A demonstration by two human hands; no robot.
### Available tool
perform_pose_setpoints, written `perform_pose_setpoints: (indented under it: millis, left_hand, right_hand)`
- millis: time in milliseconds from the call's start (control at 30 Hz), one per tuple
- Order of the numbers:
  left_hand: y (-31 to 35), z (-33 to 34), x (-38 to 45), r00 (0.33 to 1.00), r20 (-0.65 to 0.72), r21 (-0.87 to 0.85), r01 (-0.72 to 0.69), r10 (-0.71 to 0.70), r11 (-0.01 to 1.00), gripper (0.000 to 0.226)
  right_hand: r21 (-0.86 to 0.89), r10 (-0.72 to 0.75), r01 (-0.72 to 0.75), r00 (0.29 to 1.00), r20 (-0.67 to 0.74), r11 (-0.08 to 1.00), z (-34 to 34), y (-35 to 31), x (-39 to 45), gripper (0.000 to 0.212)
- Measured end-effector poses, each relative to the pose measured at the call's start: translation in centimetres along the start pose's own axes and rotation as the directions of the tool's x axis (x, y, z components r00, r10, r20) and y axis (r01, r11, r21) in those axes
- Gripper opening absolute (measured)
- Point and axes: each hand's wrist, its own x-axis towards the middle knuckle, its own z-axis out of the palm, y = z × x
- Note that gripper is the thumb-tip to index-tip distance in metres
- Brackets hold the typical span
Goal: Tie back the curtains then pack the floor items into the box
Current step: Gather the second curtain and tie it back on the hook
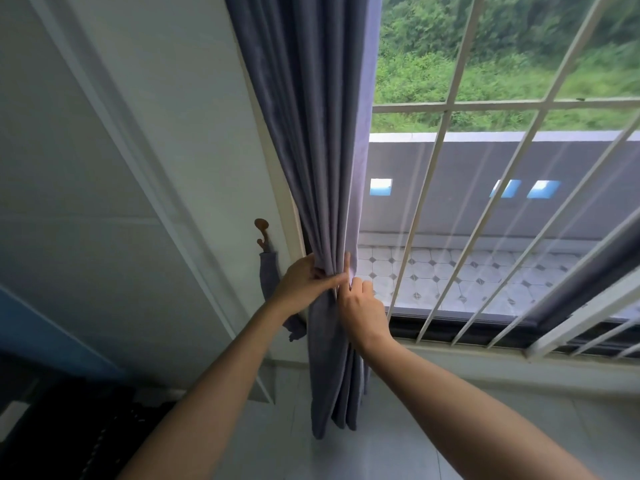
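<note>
A grey-blue curtain hangs bunched at the left side of the window. My left hand wraps around the gathered folds from the left at about sill height. My right hand pinches the curtain's right edge just beside it, fingers closed on the cloth. A matching tie-back strap hangs from a brown wall hook left of the curtain; its lower end is partly hidden behind my left arm. No box or floor items are in view.
White window bars run across the window on the right, with a dark sill below them. A pale wall with a white pipe stands on the left. Something dark lies at the lower left.
</note>
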Motion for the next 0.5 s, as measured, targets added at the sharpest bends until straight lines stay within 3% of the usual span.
perform_pose_setpoints:
  millis: [67,133,167,233,267,300,367,433,500]
  left_hand:
    - [-0.6,0.5,0.1,0.994,-0.105,-0.042,0.016,-0.020,0.999,0.027]
    - [-1.3,0.5,0.5,0.990,-0.139,-0.059,0.019,-0.027,0.998,0.033]
    - [-1.4,0.4,0.7,0.991,-0.128,-0.056,0.019,-0.026,0.998,0.033]
    - [-1.4,0.2,1.0,0.995,-0.095,-0.045,0.034,-0.038,0.998,0.033]
    - [-1.3,0.3,1.1,0.996,-0.084,-0.033,0.029,-0.032,0.999,0.033]
    - [-1.1,0.3,1.2,0.997,-0.074,-0.016,0.018,-0.019,1.000,0.033]
    - [-0.7,0.6,1.3,0.999,-0.054,0.003,-0.001,0.001,1.000,0.033]
    - [-0.7,0.7,1.4,0.999,-0.042,0.008,-0.010,0.010,1.000,0.035]
    - [-0.9,0.5,1.4,0.998,-0.067,0.007,-0.016,0.017,1.000,0.035]
  right_hand:
    - [0.203,-0.082,0.066,0.994,0.070,0.977,-0.2,0.5,-0.3,0.093]
    - [0.482,-0.164,0.095,0.981,0.102,0.871,-0.8,1.7,-0.7,0.099]
    - [0.604,-0.151,0.054,0.982,0.111,0.795,-1.1,2.3,-0.9,0.092]
    - [0.749,-0.016,-0.049,0.997,0.080,0.661,-1.7,3.2,-1.1,0.053]
    - [0.777,0.073,-0.097,0.995,0.066,0.621,-1.9,3.6,-0.8,0.032]
    - [0.801,0.142,-0.149,0.987,0.080,0.580,-2.3,3.8,-0.3,0.025]
    - [0.842,0.178,-0.232,0.970,0.164,0.487,-3.4,4.4,1.4,0.043]
    - [0.814,0.127,-0.249,0.969,0.214,0.525,-4.4,5.1,2.9,0.062]
    - [0.752,0.052,-0.222,0.968,0.244,0.621,-4.6,5.7,3.9,0.050]
